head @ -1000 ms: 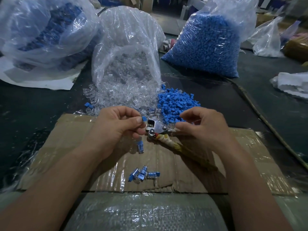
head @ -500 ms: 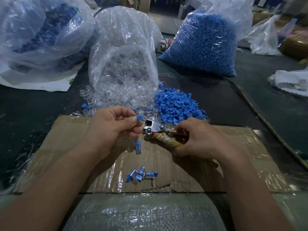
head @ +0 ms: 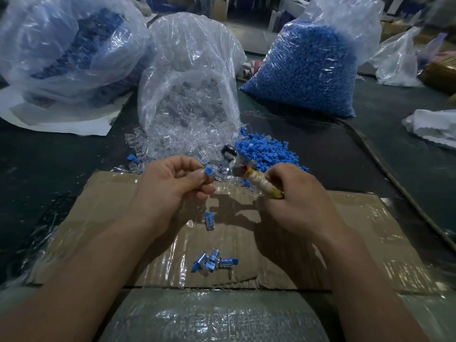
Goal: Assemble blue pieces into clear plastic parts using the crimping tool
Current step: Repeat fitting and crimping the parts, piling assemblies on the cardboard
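A: Since half a second ago the right hand has closed round the crimping tool and lifted its metal head off the cardboard sheet; the head now sits blurred above the sheet's far edge, tipped toward the loose blue pieces

B: And the left hand?

A: Hardly shifted. Thumb and forefinger pinch a part with a blue piece showing at the fingertips, other fingers curled under. Whether a clear part surrounds it, I cannot tell

B: So the step is seating that part in the tool head?

A: I'd judge so. Best to bring the part squarely into the head, blue end lined up, and squeeze only once it sits straight; a skewed press could likely jam or crack it

B: Room to work?

A: Open space over the sheet's middle between the two hands. One finished part lies on the sheet nearer the person than the hands, and a small cluster of finished parts nearer still by the sheet's near edge. The clear plastic parts spill from their bag just beyond the sheet's far edge, so a wide swing of the tool could scatter them
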The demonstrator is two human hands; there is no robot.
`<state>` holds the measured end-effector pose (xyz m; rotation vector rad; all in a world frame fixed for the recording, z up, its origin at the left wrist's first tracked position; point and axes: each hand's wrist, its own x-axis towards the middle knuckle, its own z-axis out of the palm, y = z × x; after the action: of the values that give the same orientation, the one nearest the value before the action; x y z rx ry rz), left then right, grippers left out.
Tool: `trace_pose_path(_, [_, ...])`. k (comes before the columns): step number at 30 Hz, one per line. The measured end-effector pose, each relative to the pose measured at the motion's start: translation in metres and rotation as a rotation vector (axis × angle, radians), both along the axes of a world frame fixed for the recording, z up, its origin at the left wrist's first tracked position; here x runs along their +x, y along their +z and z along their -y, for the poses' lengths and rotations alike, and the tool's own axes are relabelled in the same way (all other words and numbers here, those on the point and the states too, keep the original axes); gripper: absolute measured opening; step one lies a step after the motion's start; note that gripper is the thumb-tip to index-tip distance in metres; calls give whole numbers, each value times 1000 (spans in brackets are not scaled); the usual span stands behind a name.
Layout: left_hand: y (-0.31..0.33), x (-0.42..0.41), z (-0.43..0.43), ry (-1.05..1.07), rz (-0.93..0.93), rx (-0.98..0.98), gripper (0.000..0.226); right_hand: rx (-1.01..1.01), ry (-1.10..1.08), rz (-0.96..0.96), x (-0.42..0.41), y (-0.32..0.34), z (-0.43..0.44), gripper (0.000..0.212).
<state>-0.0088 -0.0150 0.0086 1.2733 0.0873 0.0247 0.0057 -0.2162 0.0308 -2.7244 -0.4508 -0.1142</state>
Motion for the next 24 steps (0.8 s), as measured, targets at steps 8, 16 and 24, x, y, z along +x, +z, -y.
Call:
trace_pose_path(8, [0,-3,0,58,140,115,15,71,43,-55,-6,-2,-9,21])
trace_pose_path(16, [4,-5,3,78,179,148,13,40,92,-122,-7,-3,-12,22])
trace_pose_path(24, [7,-9,7,96,218,225,13,7,128,-129,-8,1,-12,26])
